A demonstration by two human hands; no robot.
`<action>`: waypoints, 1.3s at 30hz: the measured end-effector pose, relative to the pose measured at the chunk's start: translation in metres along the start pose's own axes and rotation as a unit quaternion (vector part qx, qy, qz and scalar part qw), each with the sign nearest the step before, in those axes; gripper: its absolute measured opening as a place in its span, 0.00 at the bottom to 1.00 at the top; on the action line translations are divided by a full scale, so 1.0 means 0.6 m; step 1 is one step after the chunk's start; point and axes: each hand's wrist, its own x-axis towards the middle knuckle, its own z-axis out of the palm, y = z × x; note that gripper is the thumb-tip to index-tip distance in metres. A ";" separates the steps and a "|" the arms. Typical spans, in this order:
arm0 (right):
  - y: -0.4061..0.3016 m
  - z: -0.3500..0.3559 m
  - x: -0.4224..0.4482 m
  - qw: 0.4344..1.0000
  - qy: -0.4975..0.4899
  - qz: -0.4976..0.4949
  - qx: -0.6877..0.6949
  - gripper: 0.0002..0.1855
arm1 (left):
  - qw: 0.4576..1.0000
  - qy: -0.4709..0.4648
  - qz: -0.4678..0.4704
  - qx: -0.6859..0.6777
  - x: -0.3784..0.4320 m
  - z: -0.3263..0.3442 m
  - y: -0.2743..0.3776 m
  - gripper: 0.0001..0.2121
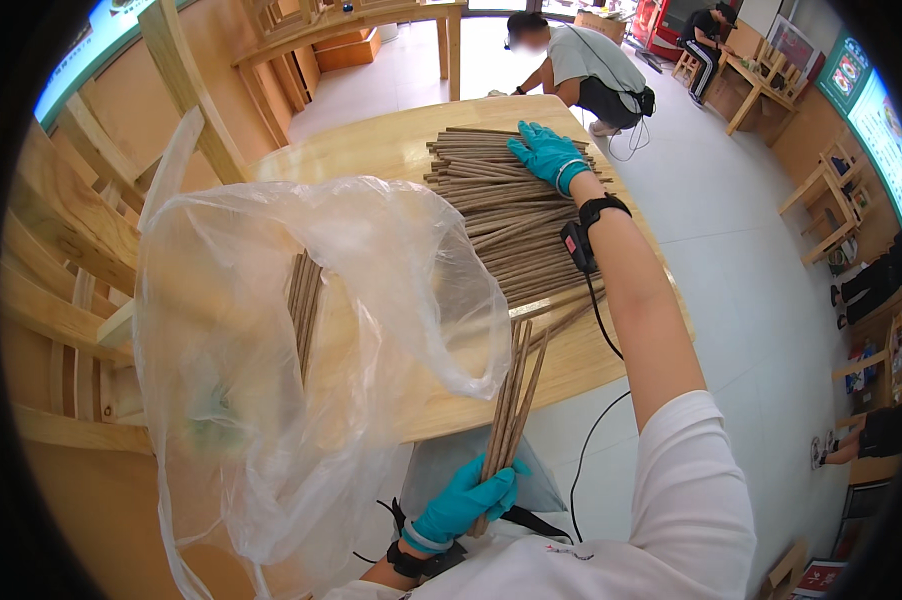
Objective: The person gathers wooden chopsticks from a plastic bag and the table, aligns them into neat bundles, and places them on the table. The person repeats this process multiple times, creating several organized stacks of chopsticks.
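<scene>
A broad pile of thin brown sticks, perhaps chopsticks (526, 247), lies across the wooden table (421, 420). My right hand (548, 154), in a teal glove, rests on the pile's far part with its fingers spread. Near my body my left hand (470, 499), gloved alike, is closed round a small bundle of brown sticks (507, 412), which points up and away. A clear plastic bag (226, 315) hangs over the table's left part, close to the camera. Another group of sticks (303, 315) shows beside and partly behind the bag.
Wooden chairs (83, 217) crowd the left side. Black cables (597, 420) run from my wrist devices. Beyond the table's far edge a person (601, 71) crouches on the floor; another person (706, 45) sits by a small table (758, 79) farther off. More people's legs show at the right rim.
</scene>
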 end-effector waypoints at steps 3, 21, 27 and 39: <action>-0.004 -0.004 -0.010 0.995 0.095 -0.023 0.019 0.38 | 1.000 0.024 0.008 -0.002 0.003 0.009 -0.007 0.12; -0.109 -0.141 -0.497 0.826 -0.134 0.046 0.546 0.25 | 0.997 0.022 0.041 0.060 0.030 0.025 -0.013 0.18; -0.129 -0.085 -0.604 0.720 -0.116 0.160 0.665 0.22 | 0.997 0.017 -0.004 0.075 0.031 0.033 -0.030 0.19; -0.144 -0.073 -0.651 0.654 -0.056 0.197 0.728 0.16 | 0.994 -0.016 -0.021 0.111 0.019 0.038 -0.042 0.21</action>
